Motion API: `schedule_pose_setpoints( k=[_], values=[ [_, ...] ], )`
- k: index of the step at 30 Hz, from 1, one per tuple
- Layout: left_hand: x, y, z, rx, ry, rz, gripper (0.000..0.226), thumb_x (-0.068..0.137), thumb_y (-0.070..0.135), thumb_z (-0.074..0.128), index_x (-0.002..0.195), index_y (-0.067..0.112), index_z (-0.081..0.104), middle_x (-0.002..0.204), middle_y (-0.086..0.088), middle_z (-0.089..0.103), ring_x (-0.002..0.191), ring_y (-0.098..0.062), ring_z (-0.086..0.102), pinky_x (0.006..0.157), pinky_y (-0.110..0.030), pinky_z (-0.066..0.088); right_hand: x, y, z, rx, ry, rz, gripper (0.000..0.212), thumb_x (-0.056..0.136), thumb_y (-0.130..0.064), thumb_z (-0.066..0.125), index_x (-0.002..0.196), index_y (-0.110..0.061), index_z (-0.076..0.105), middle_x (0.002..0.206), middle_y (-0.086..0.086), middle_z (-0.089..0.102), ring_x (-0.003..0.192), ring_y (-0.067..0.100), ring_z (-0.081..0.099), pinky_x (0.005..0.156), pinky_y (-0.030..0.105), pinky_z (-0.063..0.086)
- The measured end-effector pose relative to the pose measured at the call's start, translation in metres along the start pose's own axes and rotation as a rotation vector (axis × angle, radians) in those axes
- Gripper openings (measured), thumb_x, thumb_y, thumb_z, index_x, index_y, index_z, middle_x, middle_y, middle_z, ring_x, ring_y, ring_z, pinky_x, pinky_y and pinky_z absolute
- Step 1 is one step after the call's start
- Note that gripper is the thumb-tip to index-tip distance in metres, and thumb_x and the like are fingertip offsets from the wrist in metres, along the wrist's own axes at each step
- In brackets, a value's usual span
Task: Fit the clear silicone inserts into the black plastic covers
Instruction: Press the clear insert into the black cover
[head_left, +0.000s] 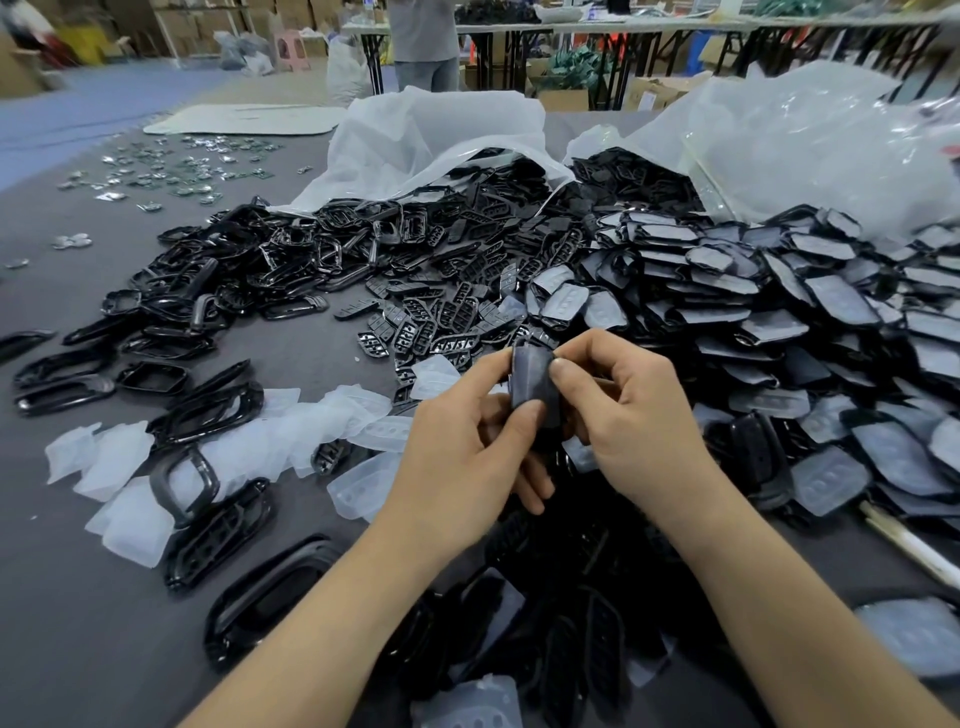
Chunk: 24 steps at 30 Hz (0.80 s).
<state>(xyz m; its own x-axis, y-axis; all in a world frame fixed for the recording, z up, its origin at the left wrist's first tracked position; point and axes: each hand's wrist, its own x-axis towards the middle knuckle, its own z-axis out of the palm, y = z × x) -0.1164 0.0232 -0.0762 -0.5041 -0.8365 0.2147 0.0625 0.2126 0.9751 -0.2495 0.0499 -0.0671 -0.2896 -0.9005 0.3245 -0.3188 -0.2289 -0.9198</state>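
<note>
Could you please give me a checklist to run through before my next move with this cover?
1. Grip: left hand and right hand both pinch the black cover: ok.
2. Clear insert lies across the cover: ok.
3. Insert edges seated all round: cannot tell, since fingers hide them.
4. Loose inserts lie on the table at the left: ok.
5. Finished pile lies at the right for the drop: ok.

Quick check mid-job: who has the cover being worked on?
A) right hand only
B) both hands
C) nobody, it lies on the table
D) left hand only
B: the left hand and the right hand both pinch the black cover, with a thumb of each pressed on its face.
</note>
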Motion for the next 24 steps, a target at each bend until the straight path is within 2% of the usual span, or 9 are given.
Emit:
schedule_pose_setpoints(
  k=[5,7,9,12,14,18,20,24],
  values=[
    [-0.001,-0.001,0.001,0.019,-0.005,-0.007,0.034,0.095,-0.004,0.049,0.110,0.026,0.057,0.065,-0.005,0.065,0.040,-0.021,0.059,0.038,-0.024,0.047,-0.001,0.000,0.002,-0.032,0.035,0.022,0.027,0.090,-0.004,0.056,0.066,-0.018,0.056,0.044,-0.012,0.045,0.043,0.005,0.038,0.045,0.019,0.032],
    [-0.001,0.000,0.001,-0.017,-0.016,-0.011,0.033,0.095,-0.003,0.049,0.108,0.025,0.058,0.068,-0.005,0.065,0.040,-0.021,0.058,0.037,-0.024,0.046,-0.001,-0.003,-0.001,0.042,0.038,0.042,0.023,0.087,-0.002,0.056,0.066,-0.011,0.058,0.045,-0.009,0.046,0.041,0.006,0.040,0.043,0.018,0.034],
    [-0.002,0.002,0.002,-0.074,-0.028,-0.009,0.031,0.096,-0.003,0.049,0.107,0.024,0.059,0.069,-0.005,0.066,0.040,-0.019,0.057,0.038,-0.023,0.046,0.000,-0.007,-0.005,0.174,-0.001,0.082,0.015,0.082,-0.009,0.056,0.069,-0.003,0.062,0.052,0.005,0.049,0.045,0.010,0.042,0.043,0.019,0.035],
    [-0.003,0.004,0.001,-0.145,-0.024,0.000,0.031,0.096,-0.002,0.049,0.104,0.026,0.060,0.067,-0.002,0.066,0.039,-0.016,0.056,0.038,-0.022,0.046,0.001,-0.007,-0.010,0.274,-0.068,0.134,0.019,0.072,-0.017,0.052,0.070,-0.009,0.069,0.060,0.017,0.053,0.048,0.013,0.043,0.046,0.023,0.037],
    [-0.003,0.005,0.001,-0.166,-0.022,-0.001,0.031,0.096,-0.002,0.049,0.103,0.026,0.061,0.065,0.000,0.065,0.039,-0.015,0.055,0.037,-0.021,0.045,0.001,-0.007,-0.010,0.265,-0.086,0.131,0.019,0.073,-0.017,0.054,0.071,-0.010,0.071,0.062,0.015,0.056,0.049,0.012,0.045,0.048,0.022,0.039],
    [-0.002,0.005,0.001,-0.155,-0.028,0.000,0.032,0.096,-0.002,0.048,0.104,0.026,0.060,0.064,0.002,0.065,0.039,-0.014,0.055,0.037,-0.021,0.045,0.000,-0.009,-0.009,0.203,-0.084,0.060,0.015,0.080,-0.008,0.061,0.071,-0.013,0.071,0.057,-0.004,0.062,0.048,0.003,0.051,0.048,0.014,0.042],
    [-0.002,0.004,0.001,-0.139,-0.023,0.000,0.033,0.096,-0.002,0.049,0.104,0.028,0.059,0.063,0.001,0.065,0.039,-0.015,0.056,0.037,-0.021,0.045,-0.001,-0.008,-0.008,0.164,-0.058,0.037,0.020,0.085,0.001,0.060,0.071,-0.010,0.069,0.055,-0.006,0.060,0.048,0.001,0.052,0.048,0.012,0.042],
    [-0.002,0.001,0.001,-0.110,-0.015,0.008,0.034,0.096,-0.003,0.049,0.105,0.028,0.059,0.065,0.001,0.066,0.039,-0.016,0.057,0.037,-0.022,0.046,0.000,-0.006,-0.007,0.120,-0.057,0.045,0.022,0.086,0.003,0.058,0.069,-0.009,0.065,0.052,-0.008,0.056,0.046,0.002,0.049,0.048,0.013,0.041]
  ],
)
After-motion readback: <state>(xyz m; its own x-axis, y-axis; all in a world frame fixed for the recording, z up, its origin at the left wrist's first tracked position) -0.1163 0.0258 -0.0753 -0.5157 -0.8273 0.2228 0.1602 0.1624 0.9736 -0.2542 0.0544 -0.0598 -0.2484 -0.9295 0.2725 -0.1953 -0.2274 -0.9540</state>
